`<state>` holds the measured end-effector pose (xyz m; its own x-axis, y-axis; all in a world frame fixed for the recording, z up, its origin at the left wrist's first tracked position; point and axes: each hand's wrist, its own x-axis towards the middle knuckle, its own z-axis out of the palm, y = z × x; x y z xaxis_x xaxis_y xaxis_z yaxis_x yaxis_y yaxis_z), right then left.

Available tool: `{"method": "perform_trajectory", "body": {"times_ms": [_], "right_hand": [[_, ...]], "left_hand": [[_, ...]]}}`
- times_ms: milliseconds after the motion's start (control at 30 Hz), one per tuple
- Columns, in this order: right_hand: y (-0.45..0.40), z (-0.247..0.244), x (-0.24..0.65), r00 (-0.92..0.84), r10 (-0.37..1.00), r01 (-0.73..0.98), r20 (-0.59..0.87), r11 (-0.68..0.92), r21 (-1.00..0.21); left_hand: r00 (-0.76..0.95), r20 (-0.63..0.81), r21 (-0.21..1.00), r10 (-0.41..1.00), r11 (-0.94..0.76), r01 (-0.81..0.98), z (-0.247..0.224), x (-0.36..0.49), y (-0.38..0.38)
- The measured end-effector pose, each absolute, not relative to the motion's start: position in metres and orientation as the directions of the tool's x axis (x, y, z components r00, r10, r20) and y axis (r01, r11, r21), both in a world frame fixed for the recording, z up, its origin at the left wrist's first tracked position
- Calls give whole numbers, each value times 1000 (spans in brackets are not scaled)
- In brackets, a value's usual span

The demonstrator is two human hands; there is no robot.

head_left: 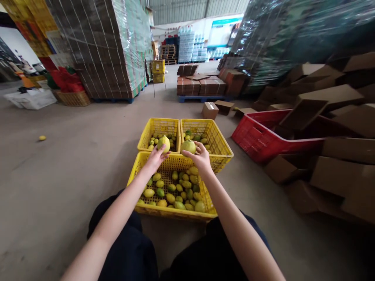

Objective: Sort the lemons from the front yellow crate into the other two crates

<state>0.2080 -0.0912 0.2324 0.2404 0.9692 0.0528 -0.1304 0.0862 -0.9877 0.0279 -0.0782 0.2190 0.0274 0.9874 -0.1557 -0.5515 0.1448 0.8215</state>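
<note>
My left hand holds a yellow lemon over the front edge of the back left yellow crate. A greener, rounder fruit is in my right hand, over the near edge of the back right yellow crate. Several yellow and green lemons lie inside both back crates. Closest to my knees is a larger yellow crate, with many yellow and green lemons spread on its perforated bottom.
A red crate with cardboard boxes piled around it stands at the right. One lemon lies on the floor at the left. Wrapped pallet stacks rise behind, and a small carton sits beyond the crates.
</note>
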Motion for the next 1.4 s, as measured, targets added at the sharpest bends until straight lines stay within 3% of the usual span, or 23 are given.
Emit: {"method": "perform_trajectory", "body": {"times_ms": [267,467,600,767,1000,1400], "right_hand": [[-86,235,198,305,940,-81,153,186,-979],[-83,232,195,322,938,-91,127,165,-982],[-80,227,189,351,933,-166,80,146,-975],[-80,232,187,178,984,-390,-33,40,-920],[-78,237,196,38,998,-566,-45,-16,-824],[-87,243,196,-114,984,-579,-139,-179,-795]], "left_hand": [[-104,-71,881,992,13,-474,225,5,-73],[-164,-21,904,986,-51,-424,227,-8,-67],[-133,-57,908,990,-4,-419,228,-5,-64],[-70,-154,829,986,90,-552,228,6,-58],[62,-161,708,985,159,-688,231,9,-56],[147,-204,642,968,246,-727,247,7,-71]]}}
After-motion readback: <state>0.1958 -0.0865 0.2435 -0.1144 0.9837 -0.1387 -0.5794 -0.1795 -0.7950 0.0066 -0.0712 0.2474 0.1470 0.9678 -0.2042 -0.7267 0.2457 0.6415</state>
